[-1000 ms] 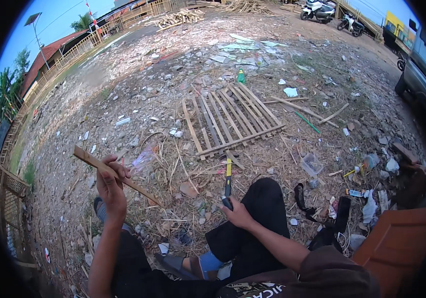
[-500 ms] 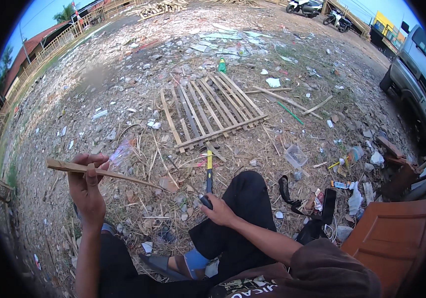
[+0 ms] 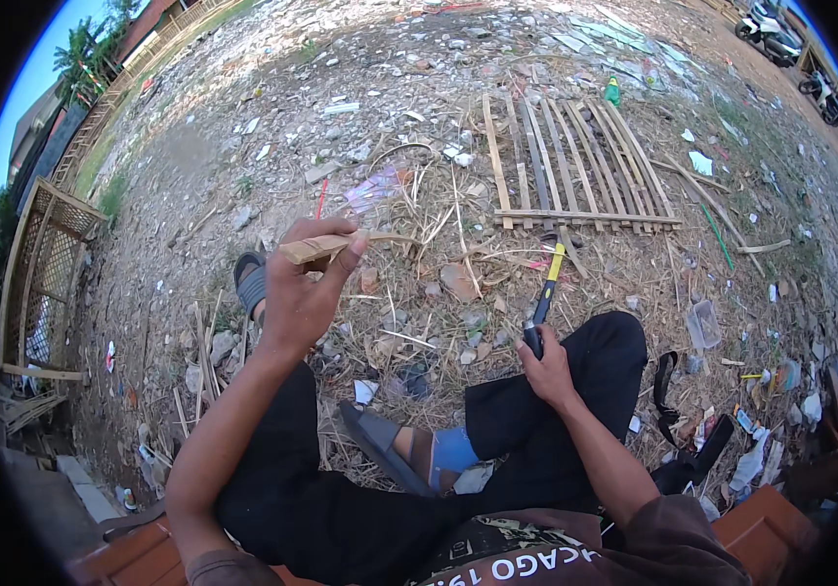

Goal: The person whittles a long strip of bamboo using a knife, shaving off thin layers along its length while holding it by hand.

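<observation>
My left hand (image 3: pixel 307 298) is raised at left of centre, closed on a narrow wooden slat (image 3: pixel 316 250). The slat's cut end faces me, and its thin far end points away to the right. Above my bent right knee, my right hand (image 3: pixel 548 371) is wrapped round a dark-handled tool (image 3: pixel 533 339); its working end cannot be made out. Just beyond this hand is a hammer (image 3: pixel 554 269) with a yellow and black handle, its head near the slatted wooden panel (image 3: pixel 585 217). Whether the hammer touches the tool I hold cannot be told.
Rubble, dry straw and litter cover the ground. A green bottle (image 3: pixel 612 91) stands beyond the panel. A clear plastic container (image 3: pixel 703 323) and a black strap (image 3: pixel 666 391) lie at right. A lattice frame (image 3: pixel 48 278) stands at far left, and brown wood panels (image 3: pixel 761 527) are beside me.
The view has swung left, so the panel and hammer appear farther right. My left hand has turned the slat so its near end faces me. Both hands keep their hold.
</observation>
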A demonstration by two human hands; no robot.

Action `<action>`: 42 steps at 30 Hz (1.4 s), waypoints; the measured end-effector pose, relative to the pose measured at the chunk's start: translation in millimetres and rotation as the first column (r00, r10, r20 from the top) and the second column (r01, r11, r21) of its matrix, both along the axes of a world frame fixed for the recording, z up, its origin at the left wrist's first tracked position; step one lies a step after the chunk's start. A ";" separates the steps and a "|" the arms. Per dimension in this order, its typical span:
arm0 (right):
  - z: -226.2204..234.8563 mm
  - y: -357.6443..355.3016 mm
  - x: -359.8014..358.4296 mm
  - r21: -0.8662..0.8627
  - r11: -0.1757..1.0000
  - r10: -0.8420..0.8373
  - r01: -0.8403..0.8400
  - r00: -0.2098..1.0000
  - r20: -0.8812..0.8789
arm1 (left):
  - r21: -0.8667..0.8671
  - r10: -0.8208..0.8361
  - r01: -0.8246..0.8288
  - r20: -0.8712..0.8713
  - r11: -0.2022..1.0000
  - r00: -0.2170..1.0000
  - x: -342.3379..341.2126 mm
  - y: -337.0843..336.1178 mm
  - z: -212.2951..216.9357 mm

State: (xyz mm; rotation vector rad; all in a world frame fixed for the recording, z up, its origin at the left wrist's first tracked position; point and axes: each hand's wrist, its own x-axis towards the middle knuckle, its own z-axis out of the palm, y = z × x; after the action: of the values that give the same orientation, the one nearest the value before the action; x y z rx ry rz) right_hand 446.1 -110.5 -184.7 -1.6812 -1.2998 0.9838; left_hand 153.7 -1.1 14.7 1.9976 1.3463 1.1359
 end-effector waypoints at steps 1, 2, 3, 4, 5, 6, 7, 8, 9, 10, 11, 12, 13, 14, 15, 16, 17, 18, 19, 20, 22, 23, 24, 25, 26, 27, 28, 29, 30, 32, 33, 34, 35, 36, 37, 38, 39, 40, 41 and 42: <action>-0.4 1.4 1.7 0.008 1.000 -0.007 0.006 1.000 0.005 | -0.095 -0.017 0.030 0.135 0.995 0.991 3.7 -5.2 3.6; -1.6 2.8 4.2 0.005 1.000 -0.014 0.014 1.000 -0.001 | -0.098 -0.024 0.037 0.128 0.994 0.991 3.3 -10.9 6.3; -2.8 4.1 2.9 -0.004 1.000 -0.013 0.013 1.000 0.000 | -0.238 0.032 0.013 0.187 0.971 0.982 -1.6 -16.6 10.8; -3.2 5.5 1.8 -0.014 1.000 -0.011 0.011 1.000 0.003 | -0.375 0.099 -0.003 0.236 0.927 0.967 -7.7 -20.8 12.6; -1.5 6.3 1.8 -0.016 1.000 0.005 -0.004 1.000 0.022 | -0.407 0.057 0.087 0.329 0.909 0.942 -15.9 -21.8 7.4; -1.8 5.5 -3.5 -0.013 1.000 0.019 -0.018 1.000 0.005 | -0.406 0.069 0.067 0.313 0.911 0.947 -20.8 -24.7 11.2; -1.1 7.0 -4.0 0.006 1.000 0.012 -0.013 0.999 0.040 | -0.423 0.018 0.141 0.351 0.895 0.936 -17.8 -25.8 15.8; -1.0 7.8 -3.9 0.024 1.000 0.008 -0.010 0.997 0.076 | -0.437 -0.028 0.212 0.390 0.874 0.920 -16.0 -26.8 19.2; -1.8 8.1 -3.0 0.004 1.000 0.014 -0.014 0.998 0.059 | -0.451 -0.070 0.272 0.415 0.850 0.907 -16.6 -24.7 23.2; 2.1 7.1 -2.7 -0.028 1.000 0.014 -0.012 0.998 0.063 | -0.444 -0.057 0.245 0.396 0.862 0.916 -18.3 -23.1 27.4; 2.4 5.9 -5.3 0.002 1.000 0.006 -0.006 0.998 0.065 | -0.433 -0.138 0.335 0.425 0.837 0.894 -21.0 -22.1 31.7; 3.3 1.9 -8.4 0.024 1.000 -0.011 0.009 0.997 0.080 | -0.422 -0.222 0.435 0.465 0.795 0.857 -24.4 -21.8 30.4; 5.0 -0.1 -14.4 0.029 1.000 0.000 -0.002 0.997 0.072 | -0.439 -0.231 0.450 0.466 0.778 0.854 -29.4 -22.1 28.1; 8.2 -1.2 -21.3 0.046 0.999 0.013 -0.015 0.999 0.038 | -0.439 -0.225 0.439 0.458 0.784 0.860 -33.9 -21.9 26.8; 10.3 -4.5 -27.0 0.059 0.998 0.022 -0.022 1.000 0.011 | -0.451 -0.210 0.431 0.460 0.782 0.863 -37.2 -22.2 23.7; 12.0 -7.7 -34.9 0.059 0.998 0.024 -0.025 1.000 0.007 | -0.464 -0.197 0.423 0.460 0.778 0.866 -39.3 -22.3 22.4; 14.4 -10.7 -44.7 0.025 0.999 0.050 -0.048 0.994 -0.094 | -0.465 -0.225 0.421 0.418 0.779 0.880 -40.1 -22.1 23.0; 15.1 -13.3 -53.1 -0.011 0.997 0.071 -0.075 0.978 -0.195 | -0.470 -0.224 0.419 0.415 0.777 0.882 -38.4 -23.4 23.4; 18.1 -12.7 -61.4 0.000 0.994 0.105 -0.109 0.965 -0.242 | -0.474 -0.228 0.435 0.433 0.766 0.872 -35.4 -25.5 25.5; 25.1 -14.7 -67.7 -0.003 0.994 0.101 -0.105 0.964 -0.246 | -0.477 -0.233 0.452 0.450 0.753 0.862 -33.5 -26.5 26.5; 75.2 -16.3 -81.9 -0.029 0.981 0.163 -0.194 0.889 -0.427 | -0.493 -0.198 0.429 0.453 0.757 0.869 -39.2 -29.5 25.9; 93.9 -17.4 -83.3 -0.034 0.980 0.162 -0.196 0.884 -0.438 | -0.504 -0.165 0.410 0.461 0.760 0.872 -42.0 -31.2 25.9; 112.7 -16.8 -83.4 0.056 0.960 0.271 -0.276 0.849 -0.454 | -0.511 -0.161 0.401 0.450 0.760 0.878 -45.2 -31.4 26.4; 128.8 -16.0 -82.3 0.144 0.927 0.373 -0.347 0.808 -0.456 | -0.493 -0.145 0.436 0.522 0.753 0.840 -48.5 -30.9 23.1; 145.4 -13.2 -81.9 0.146 0.926 0.375 -0.348 0.801 -0.467 | -0.470 -0.128 0.465 0.587 0.750 0.799 -51.9 -31.0 24.0; 161.0 -9.8 -81.2 0.182 0.901 0.433 -0.393 0.814 -0.386 | -0.475 -0.126 0.460 0.580 0.751 0.805 -56.9 -32.0 26.4; 173.4 -6.6 -78.7 0.211 0.873 0.485 -0.439 0.823 -0.295 | -0.461 -0.175 0.484 0.565 0.743 0.807 -62.7 -33.8 27.6; 182.6 -3.7 -75.3 0.212 0.873 0.486 -0.440 0.821 -0.298 | -0.449 -0.224 0.508 0.547 0.735 0.807 -66.3 -36.3 28.9; 189.8 -0.4 -69.7 0.238 0.856 0.509 -0.459 0.830 -0.229 | -0.441 -0.231 0.520 0.558 0.732 0.797 -63.7 -37.2 28.1; 203.6 3.3 -60.7 0.259 0.837 0.530 -0.482 0.832 -0.163 | -0.481 -0.207 0.515 0.557 0.710 0.805 -54.9 -45.3 35.3; 211.5 4.6 -56.5 0.255 0.828 0.540 -0.499 0.832 -0.128 | -0.477 -0.209 0.519 0.561 0.710 0.801 -50.6 -49.1 34.8; 215.5 5.1 -54.0 0.251 0.820 0.550 -0.515 0.830 -0.094 | -0.551 -0.159 0.451 0.496 0.703 0.854 -45.0 -53.1 32.9; 215.1 5.4 -53.2 0.295 0.794 0.570 -0.531 0.820 -0.058 | -0.619 -0.109 0.376 0.424 0.690 0.899 -39.4 -55.3 31.6; 212.8 4.9 -54.6 0.288 0.799 0.565 -0.528 0.823 -0.059 | -0.622 -0.111 0.381 0.428 0.684 0.897 -33.8 -56.6 31.1; 208.7 5.3 -57.7 0.302 0.804 0.547 -0.513 0.836 -0.038 | -0.621 -0.104 0.343 0.387 0.705 0.916 -28.3 -57.9 30.5; 203.6 5.7 -60.4 0.316 0.808 0.529 -0.498 0.848 -0.016 | -0.618 -0.096 0.304 0.347 0.725 0.933 -23.5 -58.7 28.7; 198.5 6.1 -61.7 0.317 0.808 0.527 -0.497 0.850 -0.010 | -0.594 -0.112 0.327 0.369 0.735 0.923 -20.1 -57.8 24.6; 191.8 4.8 -63.2 0.260 0.850 0.492 -0.459 0.867 -0.079 | -0.590 -0.117 0.332 0.373 0.736 0.921 -17.3 -56.9 24.5; 185.0 3.2 -64.8 0.199 0.885 0.451 -0.421 0.880 -0.146 | -0.568 -0.175 0.354 0.347 0.743 0.922 -14.4 -55.8 25.0; 175.9 0.6 -68.7 0.197 0.887 0.449 -0.418 0.881 -0.150 | -0.554 -0.229 0.372 0.312 0.744 0.922 -13.0 -55.5 25.8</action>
State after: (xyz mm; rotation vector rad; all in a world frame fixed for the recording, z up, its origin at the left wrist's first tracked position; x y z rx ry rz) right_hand 377.4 -109.9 -8.8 -1.1590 -1.6149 1.2290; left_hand 140.7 -56.6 40.6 1.4835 1.0371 0.6356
